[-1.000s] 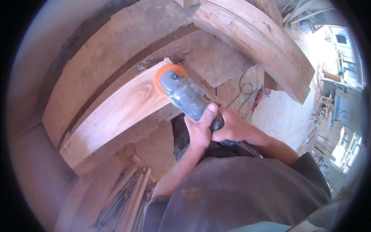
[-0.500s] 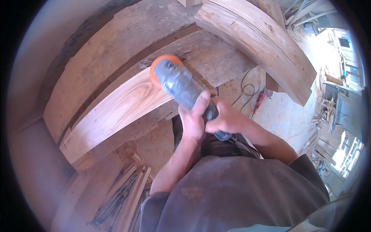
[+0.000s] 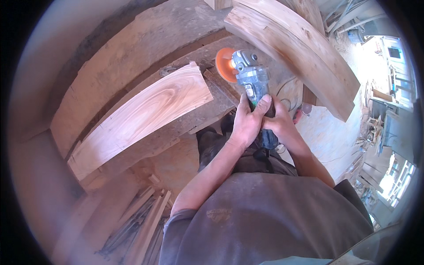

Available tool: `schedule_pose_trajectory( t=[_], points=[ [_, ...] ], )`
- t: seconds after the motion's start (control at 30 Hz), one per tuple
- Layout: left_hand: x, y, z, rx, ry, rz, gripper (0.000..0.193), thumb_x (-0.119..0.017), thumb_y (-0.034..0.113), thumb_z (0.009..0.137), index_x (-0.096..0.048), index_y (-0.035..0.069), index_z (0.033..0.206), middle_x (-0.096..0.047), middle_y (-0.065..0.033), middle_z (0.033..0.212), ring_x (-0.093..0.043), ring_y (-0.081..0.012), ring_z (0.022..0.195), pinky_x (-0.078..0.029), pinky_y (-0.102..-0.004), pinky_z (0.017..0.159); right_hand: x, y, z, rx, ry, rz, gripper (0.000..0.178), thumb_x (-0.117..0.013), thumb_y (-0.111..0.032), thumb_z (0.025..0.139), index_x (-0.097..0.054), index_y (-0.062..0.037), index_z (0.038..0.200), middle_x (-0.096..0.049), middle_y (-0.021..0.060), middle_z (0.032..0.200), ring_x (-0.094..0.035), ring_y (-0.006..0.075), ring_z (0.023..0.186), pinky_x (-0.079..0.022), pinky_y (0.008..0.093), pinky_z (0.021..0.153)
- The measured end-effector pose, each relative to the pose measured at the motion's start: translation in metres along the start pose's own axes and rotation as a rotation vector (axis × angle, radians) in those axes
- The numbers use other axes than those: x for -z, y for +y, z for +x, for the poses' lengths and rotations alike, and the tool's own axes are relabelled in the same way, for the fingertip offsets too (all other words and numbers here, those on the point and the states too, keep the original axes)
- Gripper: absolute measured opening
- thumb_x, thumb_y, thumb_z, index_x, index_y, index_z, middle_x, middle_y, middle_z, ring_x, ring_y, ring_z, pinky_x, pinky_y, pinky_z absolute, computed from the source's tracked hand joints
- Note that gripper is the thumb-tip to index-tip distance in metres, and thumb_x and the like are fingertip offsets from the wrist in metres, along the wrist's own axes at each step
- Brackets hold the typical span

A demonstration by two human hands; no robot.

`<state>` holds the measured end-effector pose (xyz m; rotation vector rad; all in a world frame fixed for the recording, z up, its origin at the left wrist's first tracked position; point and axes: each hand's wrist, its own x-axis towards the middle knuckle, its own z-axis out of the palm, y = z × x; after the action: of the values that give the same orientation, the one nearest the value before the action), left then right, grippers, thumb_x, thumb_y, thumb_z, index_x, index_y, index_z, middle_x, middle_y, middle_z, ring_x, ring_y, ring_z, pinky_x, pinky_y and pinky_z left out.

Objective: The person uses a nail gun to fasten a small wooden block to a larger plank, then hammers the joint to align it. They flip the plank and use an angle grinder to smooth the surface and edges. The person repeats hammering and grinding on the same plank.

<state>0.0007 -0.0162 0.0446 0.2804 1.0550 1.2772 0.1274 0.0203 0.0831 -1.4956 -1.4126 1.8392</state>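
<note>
Both of my hands are wrapped round the body of a grey angle grinder (image 3: 255, 79) in front of me. My left hand (image 3: 248, 121) grips it from the left, and my right hand (image 3: 279, 119) holds it from the right, close to the rear end. An orange disc (image 3: 225, 65) on the grinder's head faces left, held off the wood. To its left, a curved light wooden board (image 3: 145, 117) with strong swirling grain lies on the dusty workbench (image 3: 132, 57). The undersides of my fingers are hidden by the tool.
Thick curved timbers (image 3: 291, 48) lie at the upper right. A red power tool (image 3: 298, 115) rests on the floor beside a cable. Wood strips (image 3: 152, 229) and dark bar-like pieces lie at the lower left. Scrap wood (image 3: 375, 121) lines the right side.
The grinder has moved right, off the board's end, and turned more upright, so its orange disc now shows side-on. Both hands moved with it, keeping their grip.
</note>
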Motion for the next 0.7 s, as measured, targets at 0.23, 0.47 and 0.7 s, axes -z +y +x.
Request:
schedule_pose_trajectory(
  t=[0.23,0.47,0.7],
  points=[
    [0.047,0.04,-0.06,-0.232,0.088,0.557,0.02,-0.068,0.008,0.099,-0.074,-0.003,0.114,-0.074,-0.0073,0.105,-0.069,-0.0139,0.097,-0.053,-0.0275,0.089,0.025,0.036,0.034,-0.245,-0.309,0.518,0.056,-0.074,-0.018,0.078,-0.056,0.0018,0.127,-0.07,0.0176,0.103,-0.073,0.0263,0.079,-0.062,0.039,0.069],
    [0.158,0.093,-0.032,-0.691,0.681,1.429,0.05,-0.058,0.028,0.106,-0.057,-0.003,0.146,-0.055,-0.0241,0.151,-0.047,-0.0376,0.144,-0.034,-0.0492,0.121,0.005,0.071,0.06,-0.328,-0.505,0.745,0.056,-0.073,-0.018,0.089,-0.047,-0.0034,0.137,-0.068,0.019,0.101,-0.073,0.0294,0.08,-0.063,0.0428,0.064],
    [0.218,0.073,-0.001,-0.635,0.765,1.882,0.054,-0.055,0.032,0.104,-0.055,-0.003,0.145,-0.053,-0.0209,0.154,-0.041,-0.0429,0.146,-0.027,-0.0516,0.125,0.002,0.063,0.066,-0.292,-0.541,0.708,0.046,-0.074,-0.019,0.089,-0.053,-0.0008,0.127,-0.069,0.0163,0.096,-0.072,0.0268,0.078,-0.061,0.0409,0.065]
  ],
)
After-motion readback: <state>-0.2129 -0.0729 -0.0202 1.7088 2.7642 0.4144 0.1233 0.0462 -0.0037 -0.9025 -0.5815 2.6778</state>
